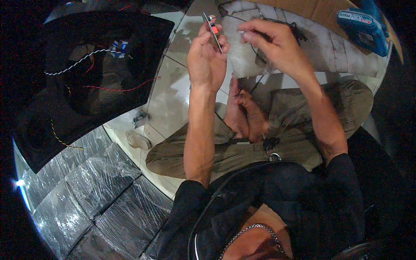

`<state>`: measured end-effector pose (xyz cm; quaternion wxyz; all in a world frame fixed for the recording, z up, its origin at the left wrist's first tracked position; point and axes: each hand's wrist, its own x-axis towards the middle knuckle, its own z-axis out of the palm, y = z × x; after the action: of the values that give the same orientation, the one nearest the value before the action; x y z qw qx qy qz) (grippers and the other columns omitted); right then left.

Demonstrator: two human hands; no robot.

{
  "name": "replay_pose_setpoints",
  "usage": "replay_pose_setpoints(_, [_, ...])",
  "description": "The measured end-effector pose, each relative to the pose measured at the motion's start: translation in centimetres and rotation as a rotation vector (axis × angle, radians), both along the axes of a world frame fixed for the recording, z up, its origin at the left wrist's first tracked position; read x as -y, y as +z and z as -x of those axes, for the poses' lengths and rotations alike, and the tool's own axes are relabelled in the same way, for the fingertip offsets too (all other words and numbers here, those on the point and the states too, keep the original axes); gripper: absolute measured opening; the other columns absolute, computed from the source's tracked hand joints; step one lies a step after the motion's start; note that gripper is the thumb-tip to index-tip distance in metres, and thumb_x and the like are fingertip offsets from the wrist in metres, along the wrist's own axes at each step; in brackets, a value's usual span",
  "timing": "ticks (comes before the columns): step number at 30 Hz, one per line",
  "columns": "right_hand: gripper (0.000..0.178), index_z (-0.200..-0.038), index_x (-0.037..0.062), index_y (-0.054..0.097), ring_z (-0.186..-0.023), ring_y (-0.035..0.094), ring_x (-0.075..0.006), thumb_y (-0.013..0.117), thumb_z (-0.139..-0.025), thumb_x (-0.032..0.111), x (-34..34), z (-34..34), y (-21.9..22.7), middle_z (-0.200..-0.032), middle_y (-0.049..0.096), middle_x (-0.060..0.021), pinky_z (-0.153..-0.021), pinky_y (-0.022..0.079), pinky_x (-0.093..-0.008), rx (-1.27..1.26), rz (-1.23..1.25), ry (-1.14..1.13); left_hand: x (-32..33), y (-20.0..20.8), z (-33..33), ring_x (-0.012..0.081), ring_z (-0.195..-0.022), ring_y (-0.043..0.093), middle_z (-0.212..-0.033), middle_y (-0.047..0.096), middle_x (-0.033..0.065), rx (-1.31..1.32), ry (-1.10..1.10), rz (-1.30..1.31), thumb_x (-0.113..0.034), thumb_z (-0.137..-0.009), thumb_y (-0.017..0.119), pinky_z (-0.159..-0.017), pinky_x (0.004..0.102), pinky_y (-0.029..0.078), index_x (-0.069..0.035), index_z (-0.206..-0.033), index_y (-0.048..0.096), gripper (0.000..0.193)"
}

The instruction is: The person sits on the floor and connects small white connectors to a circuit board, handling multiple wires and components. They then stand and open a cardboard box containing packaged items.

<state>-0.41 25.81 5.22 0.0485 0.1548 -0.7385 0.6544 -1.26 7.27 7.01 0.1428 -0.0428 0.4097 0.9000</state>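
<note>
tiled floor [175, 86], black panel [147, 39] near board [212, 30]

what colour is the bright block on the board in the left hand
Orange-red block, best seen in the head view.

A thin, flat board [219, 43] is gripped between the fingers of the left hand [204, 58] — seen nearly edge-on, so its face is mostly hidden. It is held steeply slanted, with its upper end tipped to the left and its lower end near the fingertips. A bright red block [214, 28] is carried on its right side, with a small white part [211, 18] set above. A black cable [298, 34] is bunched beyond the right hand [273, 41], its thin end stretched toward the board — whether they are joined cannot be told
</note>
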Motion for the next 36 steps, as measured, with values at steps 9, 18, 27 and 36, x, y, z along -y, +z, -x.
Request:
replay_pose_setpoints(9, [0.029, -0.115, -0.0015, 0.046, -0.084, 0.065, -0.0157, 0.062, -0.093, 0.010, 0.8, -0.8, 0.6, -0.087, 0.069, -0.0087, -0.078, 0.050, -0.0313, 0.005, 0.009, 0.146, -0.8, 0.6, -0.5, 0.0170, -0.095, 0.051, -0.097, 0.054, 0.0024, -0.003, -0.052, 0.029, -0.023, -0.093, 0.048, -0.085, 0.0327, 0.041, 0.000, -0.134, 0.044, 0.047])
replay_pose_setpoints(18, [0.027, -0.112, 0.0018, 0.046, -0.083, 0.066, -0.0359, 0.060, -0.089, 0.006, 0.8, -1.0, 1.0, -0.086, 0.067, -0.0162, -0.071, 0.048, -0.0370, -0.063, -0.152, 0.172, -1.4, 1.0, -0.6, 0.0185, -0.100, 0.055, -0.099, 0.058, 0.0043, 0.032, -0.096, 0.051, -0.020, -0.094, 0.046, -0.094, 0.0337, 0.040, -0.001, -0.134, 0.045, 0.045])
replay_pose_setpoints(27, [0.024, -0.108, 0.0021, 0.046, -0.080, 0.064, -0.0408, 0.059, -0.088, 0.002, 0.4, -1.2, 1.3, -0.083, 0.066, -0.0202, -0.065, 0.048, -0.0448, -0.154, -0.298, 0.189, -2.0, 1.0, -1.4, 0.0191, -0.097, 0.057, -0.099, 0.064, 0.0093, 0.059, -0.140, 0.115, -0.022, -0.098, 0.039, -0.089, 0.0338, 0.042, -0.002, -0.136, 0.044, 0.042])
replay_pose_setpoints(36, [0.026, -0.111, 0.0032, 0.047, -0.083, 0.064, -0.0439, 0.054, -0.086, 0.007, 1.1, -1.5, 0.7, -0.089, 0.064, -0.0227, -0.070, 0.051, -0.0506, -0.266, -0.399, 0.153, -2.9, 0.7, -1.7, 0.0166, -0.087, 0.058, -0.091, 0.062, 0.0051, 0.029, -0.052, 0.256, -0.039, -0.106, 0.030, -0.079, 0.0333, 0.045, -0.002, -0.130, 0.052, 0.049])
